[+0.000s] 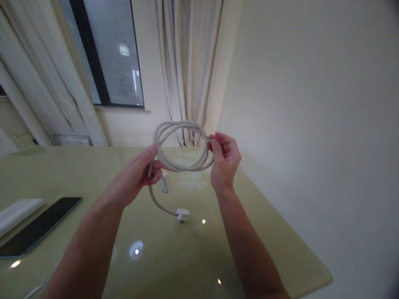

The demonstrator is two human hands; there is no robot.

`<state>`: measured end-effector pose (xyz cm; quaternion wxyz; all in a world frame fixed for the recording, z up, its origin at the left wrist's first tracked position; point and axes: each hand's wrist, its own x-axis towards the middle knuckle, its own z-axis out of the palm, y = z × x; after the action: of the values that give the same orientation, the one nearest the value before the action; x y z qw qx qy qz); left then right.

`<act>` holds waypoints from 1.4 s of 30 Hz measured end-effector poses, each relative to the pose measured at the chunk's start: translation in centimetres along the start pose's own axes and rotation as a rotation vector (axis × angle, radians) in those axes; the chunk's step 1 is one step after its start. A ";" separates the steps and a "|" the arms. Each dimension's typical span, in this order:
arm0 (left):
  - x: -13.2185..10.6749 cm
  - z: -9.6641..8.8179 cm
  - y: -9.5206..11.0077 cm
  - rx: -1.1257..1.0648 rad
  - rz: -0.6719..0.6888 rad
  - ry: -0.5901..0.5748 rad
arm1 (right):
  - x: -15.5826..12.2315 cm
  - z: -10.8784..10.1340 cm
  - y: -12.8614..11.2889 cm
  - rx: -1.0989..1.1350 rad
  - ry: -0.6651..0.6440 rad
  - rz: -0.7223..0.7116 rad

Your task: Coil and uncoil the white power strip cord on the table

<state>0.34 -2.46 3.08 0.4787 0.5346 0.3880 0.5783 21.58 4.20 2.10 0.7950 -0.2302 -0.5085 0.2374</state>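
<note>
Both hands hold a white power cord (187, 168), coiled in several loose loops above the table. My left hand (145, 166) is closed round the left side of the coil, thumb on top. My right hand (226, 155) pinches the right side of the loops between thumb and fingers. From below my left hand one end of the cord hangs down to a white plug (183, 214) with metal pins. A white block-shaped connector (164, 182) hangs just beside my left fingers, partly hidden by them.
A glossy pale green table (174, 265) lies below, its right edge running along a plain wall (311, 124). On the left are a dark phone-like slab (40, 226) and a white long object (18, 214). Behind stand curtains (190, 62) and a window (112, 50).
</note>
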 end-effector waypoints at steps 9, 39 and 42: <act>0.9 1.0 -2.2 0.037 0.071 0.034 | -0.2 -0.1 -1.0 0.112 -0.065 0.027; 1.5 1.9 -4.0 -0.349 -0.015 -0.155 | 0.9 -0.8 -3.0 0.330 -0.020 0.341; 1.9 3.4 -6.6 -0.395 -0.103 -0.186 | 1.3 -1.2 -3.8 0.346 0.061 0.280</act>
<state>4.71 0.78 -2.38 0.6366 0.4612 0.2481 0.5660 23.74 1.86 4.86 0.7971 -0.1658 -0.3989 0.4220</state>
